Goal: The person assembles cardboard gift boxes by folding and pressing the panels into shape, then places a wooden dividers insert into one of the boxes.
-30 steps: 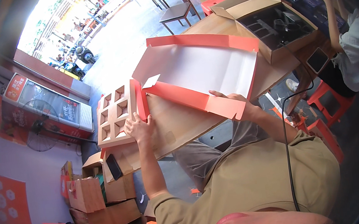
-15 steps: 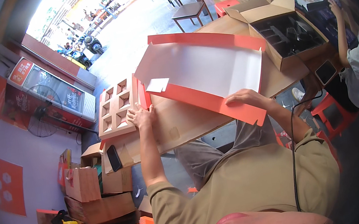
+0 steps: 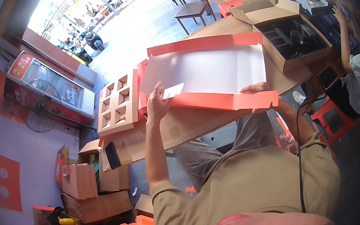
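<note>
A partly folded cardboard box (image 3: 211, 70), white inside with red edge flaps, spans the middle of the table. Its far wall stands up and the near strip slopes toward me. At its near right corner my right hand (image 3: 256, 95) grips the red end flap, thumb below and fingers on top. My left hand (image 3: 157, 105) is raised at the near left corner, fingers closed by a small white tab (image 3: 172, 91) of the same box. Just left of it lies a tan insert tray (image 3: 118, 104) with several square compartments, with red card beside it.
A phone (image 3: 112, 155) lies at the table's left edge. An open brown carton (image 3: 292, 39) with black dividers stands on the right, near another person's arm (image 3: 344, 41). Cartons (image 3: 78, 181) are stacked at lower left, and a black cable hangs by my right arm.
My left hand has left the insert tray and moved up and right to the box's white tab. The box has turned a little and its near right corner has moved right with my right hand.
</note>
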Tool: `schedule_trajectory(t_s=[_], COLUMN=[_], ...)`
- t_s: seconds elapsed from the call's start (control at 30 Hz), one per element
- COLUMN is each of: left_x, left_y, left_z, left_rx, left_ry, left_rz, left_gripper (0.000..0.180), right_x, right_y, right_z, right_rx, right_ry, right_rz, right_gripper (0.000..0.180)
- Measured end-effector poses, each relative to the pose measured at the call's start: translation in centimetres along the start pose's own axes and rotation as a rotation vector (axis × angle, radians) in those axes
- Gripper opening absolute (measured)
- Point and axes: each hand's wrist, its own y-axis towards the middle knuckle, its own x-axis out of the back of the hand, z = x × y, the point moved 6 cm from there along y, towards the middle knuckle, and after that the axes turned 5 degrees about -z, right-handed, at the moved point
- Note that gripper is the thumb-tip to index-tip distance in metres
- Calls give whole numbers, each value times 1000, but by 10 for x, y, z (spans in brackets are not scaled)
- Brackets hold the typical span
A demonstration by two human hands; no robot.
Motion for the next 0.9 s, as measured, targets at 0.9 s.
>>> schedule_trajectory(t_s=[0.9], left_x=[29], left_y=[-204], left_z=[85], left_rx=[585], left_ry=[-1443], left_rz=[-590], left_gripper=[44], right_x=[19], right_y=[-113], right_z=[-70], right_rx=[-546], right_ry=[1402], right_rz=[-912], right_gripper=[32])
